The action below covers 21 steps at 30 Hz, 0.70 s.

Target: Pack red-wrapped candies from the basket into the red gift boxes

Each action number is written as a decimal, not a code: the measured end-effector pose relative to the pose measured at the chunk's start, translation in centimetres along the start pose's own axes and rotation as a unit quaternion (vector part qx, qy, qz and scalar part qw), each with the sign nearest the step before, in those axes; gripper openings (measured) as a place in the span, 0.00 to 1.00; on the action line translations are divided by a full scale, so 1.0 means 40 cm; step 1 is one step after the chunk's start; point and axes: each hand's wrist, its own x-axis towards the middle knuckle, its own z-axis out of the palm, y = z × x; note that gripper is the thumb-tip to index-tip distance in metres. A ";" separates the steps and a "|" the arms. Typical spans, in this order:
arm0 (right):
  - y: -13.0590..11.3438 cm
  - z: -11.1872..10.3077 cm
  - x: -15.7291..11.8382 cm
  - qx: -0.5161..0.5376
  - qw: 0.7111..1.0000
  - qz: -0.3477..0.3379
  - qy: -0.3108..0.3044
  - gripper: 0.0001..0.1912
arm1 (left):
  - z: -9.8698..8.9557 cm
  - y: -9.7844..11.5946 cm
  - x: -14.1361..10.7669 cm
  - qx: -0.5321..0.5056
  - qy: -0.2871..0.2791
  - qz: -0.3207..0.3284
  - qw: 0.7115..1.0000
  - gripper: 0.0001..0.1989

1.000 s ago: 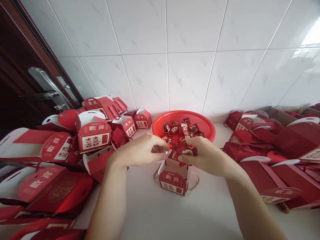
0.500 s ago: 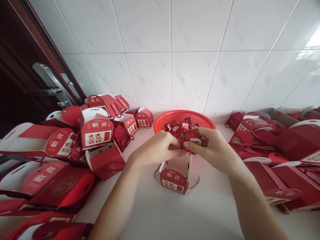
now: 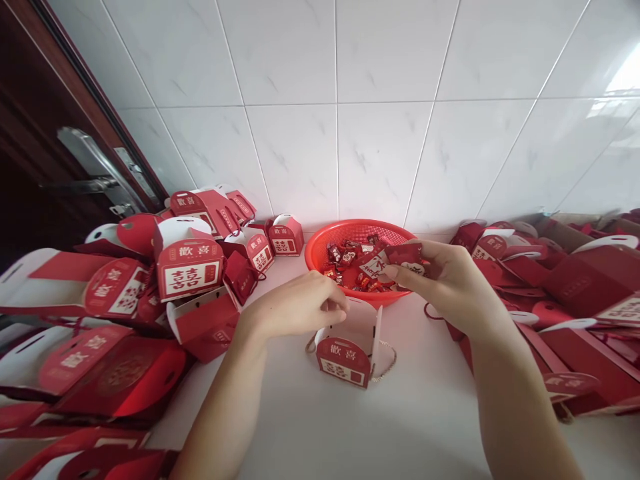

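Note:
My right hand (image 3: 445, 280) pinches a few red candy packets (image 3: 393, 261) with white characters, between thumb and fingers, above the right side of a red plastic basket (image 3: 315, 257). Wrapped candies (image 3: 350, 257) lie inside that basket. My left hand (image 3: 300, 305) is closed, fingers curled downward over the back left of a small red gift box (image 3: 345, 360). What its fingertips hold, if anything, is hidden. The box stands upright with its top open, white inside, and a twisted cord handle (image 3: 387, 363) rests on its right.
Many red gift boxes (image 3: 193, 267) with open flaps are piled on the left. More red boxes (image 3: 575, 287) crowd the right side. Behind the basket rises a white tiled wall (image 3: 290, 133). A dark door with a metal handle (image 3: 95, 177) is at far left.
My hands have moved apart: the right one went rightward with the packets, while the left dropped lower and left to the box's opening. The packets are now fanned out.

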 end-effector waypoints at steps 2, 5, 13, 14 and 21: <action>0.004 -0.002 0.003 0.042 0.999 0.007 -0.007 0.09 | -0.002 0.002 0.002 -0.010 0.046 -0.008 0.999 0.10; 0.018 -0.003 0.011 0.107 0.994 0.029 -0.024 0.11 | 0.000 0.011 0.011 -0.067 0.153 -0.020 0.986 0.11; 0.059 0.002 0.033 0.230 0.969 0.057 -0.074 0.13 | 0.010 0.023 0.031 -0.219 0.229 0.001 0.948 0.20; 0.058 0.004 0.033 0.225 0.969 0.057 -0.078 0.13 | 0.010 0.024 0.032 -0.232 0.225 0.011 0.946 0.19; 0.045 0.017 0.028 0.132 0.985 0.045 -0.101 0.13 | -0.009 0.003 0.014 -0.141 0.229 -0.032 0.962 0.12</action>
